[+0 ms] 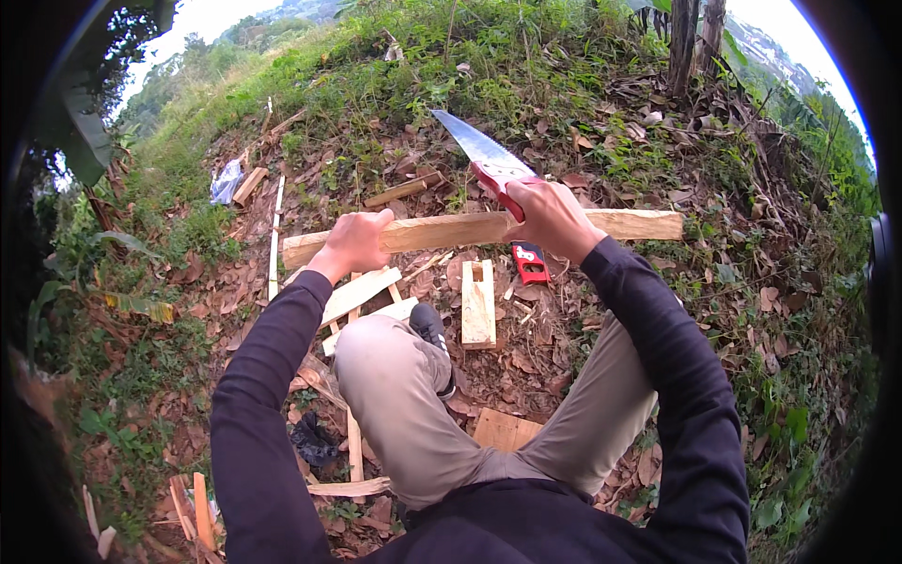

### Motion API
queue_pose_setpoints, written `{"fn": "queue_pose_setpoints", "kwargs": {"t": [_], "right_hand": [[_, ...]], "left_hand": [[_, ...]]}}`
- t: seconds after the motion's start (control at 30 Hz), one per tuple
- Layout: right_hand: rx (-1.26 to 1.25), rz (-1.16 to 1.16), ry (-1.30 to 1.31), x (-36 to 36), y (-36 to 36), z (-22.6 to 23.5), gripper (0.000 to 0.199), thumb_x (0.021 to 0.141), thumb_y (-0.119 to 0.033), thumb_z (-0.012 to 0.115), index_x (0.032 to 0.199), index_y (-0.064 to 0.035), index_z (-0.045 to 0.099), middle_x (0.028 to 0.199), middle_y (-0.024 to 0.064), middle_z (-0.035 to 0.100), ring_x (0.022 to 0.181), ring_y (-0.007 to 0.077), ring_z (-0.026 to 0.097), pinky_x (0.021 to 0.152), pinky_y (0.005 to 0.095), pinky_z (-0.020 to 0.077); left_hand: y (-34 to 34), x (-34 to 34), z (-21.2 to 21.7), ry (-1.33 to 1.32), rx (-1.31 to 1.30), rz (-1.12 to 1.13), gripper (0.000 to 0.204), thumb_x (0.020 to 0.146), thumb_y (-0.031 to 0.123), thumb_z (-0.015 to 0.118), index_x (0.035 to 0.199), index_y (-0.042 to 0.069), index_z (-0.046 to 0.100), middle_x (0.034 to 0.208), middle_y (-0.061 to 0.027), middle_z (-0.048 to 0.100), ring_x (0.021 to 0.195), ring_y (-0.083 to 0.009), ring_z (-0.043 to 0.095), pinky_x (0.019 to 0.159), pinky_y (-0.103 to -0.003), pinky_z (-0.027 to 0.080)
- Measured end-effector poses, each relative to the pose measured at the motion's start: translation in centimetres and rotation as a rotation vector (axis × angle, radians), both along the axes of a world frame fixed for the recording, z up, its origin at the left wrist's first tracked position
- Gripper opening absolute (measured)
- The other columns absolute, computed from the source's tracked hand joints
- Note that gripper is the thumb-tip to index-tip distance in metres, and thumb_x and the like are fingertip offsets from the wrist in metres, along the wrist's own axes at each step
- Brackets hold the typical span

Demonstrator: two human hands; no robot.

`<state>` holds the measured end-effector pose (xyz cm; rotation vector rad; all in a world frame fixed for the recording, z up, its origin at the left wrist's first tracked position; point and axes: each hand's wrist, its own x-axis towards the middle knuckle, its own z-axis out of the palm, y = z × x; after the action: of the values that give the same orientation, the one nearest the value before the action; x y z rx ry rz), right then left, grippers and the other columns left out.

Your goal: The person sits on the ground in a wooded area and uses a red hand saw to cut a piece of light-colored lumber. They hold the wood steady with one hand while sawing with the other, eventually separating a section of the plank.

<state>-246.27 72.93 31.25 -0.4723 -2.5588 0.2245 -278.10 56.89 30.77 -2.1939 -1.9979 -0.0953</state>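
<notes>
A long, rough-edged wooden plank [451,231] lies crosswise in front of me, above my knees. My left hand [359,242] is closed round its left part. In my right hand [552,218] is the red handle of a hand saw [481,148], its blade pointing up and away to the left. This hand is at the plank's right half and overlaps it; whether its fingers also grip the wood is hidden. Below the plank, a second red saw handle [532,267] shows on the ground. Beside it is a pale wooden block [477,315] with a notch in its far end.
Pale boards [362,291] lie crossed by my left shoe [430,329]. Another board [503,430] is between my legs. A black plastic bag [314,440] and wood strips are at left. Leaf litter and plants cover the slope, with tree trunks [693,47] at far right.
</notes>
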Motion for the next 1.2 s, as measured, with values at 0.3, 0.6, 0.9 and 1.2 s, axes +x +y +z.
{"fn": "queue_pose_setpoints", "kwargs": {"t": [0.3, 0.6, 0.9, 1.2], "right_hand": [[0.028, -0.207, 0.109, 3.3, -0.5, 1.6, 0.038, 0.072, -0.029, 0.085, 0.09, -0.0048, 0.062, 0.074, 0.0132, 0.066, 0.071, 0.0346, 0.067, 0.064, 0.0445, 0.0512], [0.083, -0.278, 0.224, 5.2, 0.6, 1.1, 0.037, 0.078, -0.036, 0.08, 0.088, -0.0045, 0.063, 0.069, 0.0162, 0.064, 0.066, 0.0355, 0.066, 0.062, 0.0449, 0.0496], [0.048, -0.24, 0.231, 3.2, 0.6, 0.5, 0.025, 0.082, -0.027, 0.072, 0.089, -0.0045, 0.064, 0.068, 0.0155, 0.064, 0.063, 0.0358, 0.065, 0.06, 0.0442, 0.0506], [0.043, -0.253, 0.229, 3.4, -0.2, 0.3, 0.023, 0.082, -0.025, 0.072, 0.09, -0.005, 0.063, 0.067, 0.0145, 0.063, 0.063, 0.0358, 0.064, 0.06, 0.0456, 0.0505]], "left_hand": [[-2.8, -2.4, -3.8, 0.066, -0.046, 0.078, 0.035, 0.069, 0.026, 0.071, 0.091, 0.004, 0.056, 0.08, -0.0206, 0.069, 0.079, -0.0398, 0.069, 0.071, -0.048, 0.056], [-5.3, -2.2, -5.6, 0.004, 0.024, 0.186, 0.032, 0.07, 0.026, 0.072, 0.09, 0.005, 0.057, 0.077, -0.0214, 0.068, 0.078, -0.0409, 0.068, 0.071, -0.049, 0.055], [-7.7, -0.1, -6.5, -0.098, -0.037, 0.386, 0.034, 0.071, 0.026, 0.076, 0.087, 0.004, 0.057, 0.087, -0.0212, 0.069, 0.086, -0.043, 0.067, 0.074, -0.051, 0.054], [-9.7, -2.7, -7.1, -0.105, -0.06, 0.42, 0.036, 0.068, 0.026, 0.076, 0.09, 0.003, 0.059, 0.093, -0.0211, 0.068, 0.09, -0.0416, 0.067, 0.079, -0.05, 0.053]]}}
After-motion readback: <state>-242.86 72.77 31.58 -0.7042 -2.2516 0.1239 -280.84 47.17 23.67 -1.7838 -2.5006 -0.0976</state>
